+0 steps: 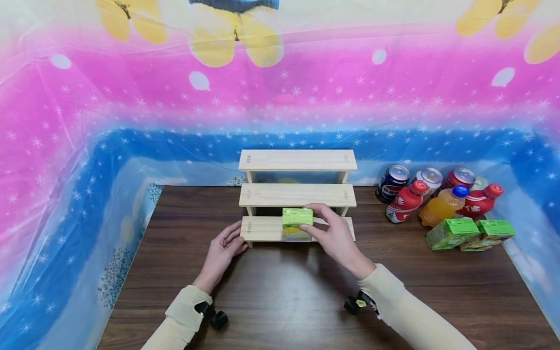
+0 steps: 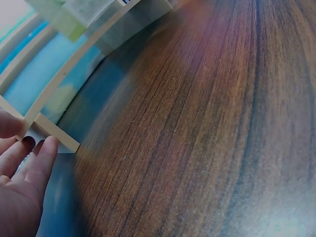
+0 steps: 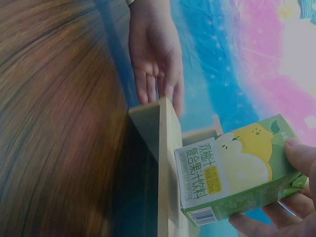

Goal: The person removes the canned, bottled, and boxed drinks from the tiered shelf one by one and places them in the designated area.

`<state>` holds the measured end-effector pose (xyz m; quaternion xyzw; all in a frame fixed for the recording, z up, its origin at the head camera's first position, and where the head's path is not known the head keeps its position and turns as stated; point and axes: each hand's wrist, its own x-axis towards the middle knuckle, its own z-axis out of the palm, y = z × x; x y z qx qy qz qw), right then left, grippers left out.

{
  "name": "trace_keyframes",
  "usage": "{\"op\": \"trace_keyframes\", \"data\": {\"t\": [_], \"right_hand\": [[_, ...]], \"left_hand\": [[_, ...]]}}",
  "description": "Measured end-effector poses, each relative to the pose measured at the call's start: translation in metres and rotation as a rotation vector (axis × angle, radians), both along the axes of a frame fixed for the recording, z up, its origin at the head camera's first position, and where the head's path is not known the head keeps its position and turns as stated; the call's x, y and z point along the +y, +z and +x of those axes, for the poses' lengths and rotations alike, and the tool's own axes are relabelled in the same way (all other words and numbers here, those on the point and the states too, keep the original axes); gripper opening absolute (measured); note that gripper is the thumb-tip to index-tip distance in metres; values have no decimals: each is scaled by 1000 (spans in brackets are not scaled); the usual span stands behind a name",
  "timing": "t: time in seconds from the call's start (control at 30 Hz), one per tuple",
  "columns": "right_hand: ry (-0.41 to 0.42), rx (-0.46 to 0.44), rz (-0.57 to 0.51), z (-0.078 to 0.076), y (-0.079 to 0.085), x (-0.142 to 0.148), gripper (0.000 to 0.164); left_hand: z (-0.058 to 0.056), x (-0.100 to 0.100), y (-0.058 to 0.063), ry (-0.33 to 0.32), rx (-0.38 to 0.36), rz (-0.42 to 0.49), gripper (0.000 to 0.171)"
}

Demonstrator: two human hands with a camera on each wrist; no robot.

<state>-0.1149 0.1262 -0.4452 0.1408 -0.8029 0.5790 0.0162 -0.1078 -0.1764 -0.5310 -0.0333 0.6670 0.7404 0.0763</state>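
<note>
A three-step wooden display rack [image 1: 297, 195] stands on the table before me. My right hand [image 1: 337, 240] holds a green juice carton [image 1: 297, 223] between thumb and fingers, over the middle of the lowest step. Yellow fruit is pictured on the carton's [image 3: 237, 168] front, and its base is close to the step; I cannot tell whether they touch. At the rack's left end, my left hand [image 1: 224, 248] grips the lowest step's corner. In the left wrist view, the left hand's fingers [image 2: 42, 158] lie on both sides of the board's end [image 2: 34, 116].
To the right of the rack stand several soda cans [image 1: 393, 182], red bottles [image 1: 407, 200] and an orange drink bottle [image 1: 443, 206] with a blue cap. Two more green cartons [image 1: 452, 233] are in front of them. A patterned cloth [image 1: 280, 112] surrounds the dark wood table [image 1: 271, 296].
</note>
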Motion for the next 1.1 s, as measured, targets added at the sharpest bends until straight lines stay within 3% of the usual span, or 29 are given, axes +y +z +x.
{"op": "trace_keyframes", "data": {"t": [0.33,0.53,0.77,1.1], "right_hand": [[-80,9,72,10,1,70,44],[-157,-51,136,17,-1,111,46],[-235,-58,213,23,-5,150,48],[-249,-65,267,22,-15,203,52]], "left_hand": [[-2,-1,-1,-13,-3,-4,51],[-1,0,0,-14,-9,-7,52],[0,-1,0,-16,5,2,52],[1,0,1,-12,16,-4,52]]}}
